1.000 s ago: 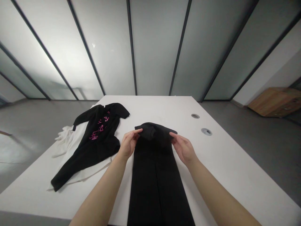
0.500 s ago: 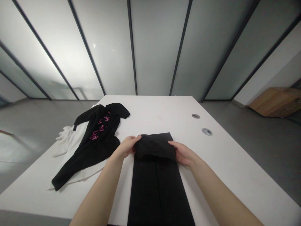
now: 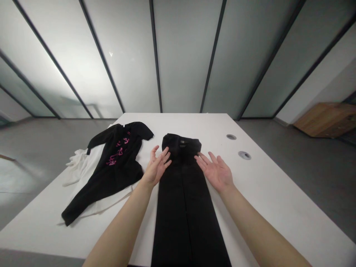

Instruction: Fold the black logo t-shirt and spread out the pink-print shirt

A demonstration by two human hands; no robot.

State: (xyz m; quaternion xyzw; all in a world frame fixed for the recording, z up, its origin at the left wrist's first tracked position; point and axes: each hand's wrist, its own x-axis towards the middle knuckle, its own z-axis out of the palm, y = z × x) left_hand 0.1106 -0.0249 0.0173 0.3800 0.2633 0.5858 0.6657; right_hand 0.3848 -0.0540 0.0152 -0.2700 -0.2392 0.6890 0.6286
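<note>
Black trousers (image 3: 186,207) lie lengthwise in front of me, waistband at the far end and legs running toward the near edge of the view. A small pale label shows at the waistband (image 3: 182,142). My left hand (image 3: 158,167) hovers by the left side of the upper trousers, fingers spread and palm turned up. On the opposite side, my right hand (image 3: 215,170) is likewise open, its fingertips close to the right edge of the trousers. Neither hand grips anything; whether the fingertips touch the cloth I cannot tell.
A black T-shirt (image 3: 119,155) with pink print lies at the left, over white clothing (image 3: 78,167). Two round cable grommets, a rear one (image 3: 231,137) and a nearer one (image 3: 244,155), sit in the white table (image 3: 267,200) at the right. Frosted glass panels (image 3: 183,55) stand behind.
Both hands have let go of the trousers' top part and opened. That folded-over top now lies flat, stretched farther away, with the waistband and label showing.
</note>
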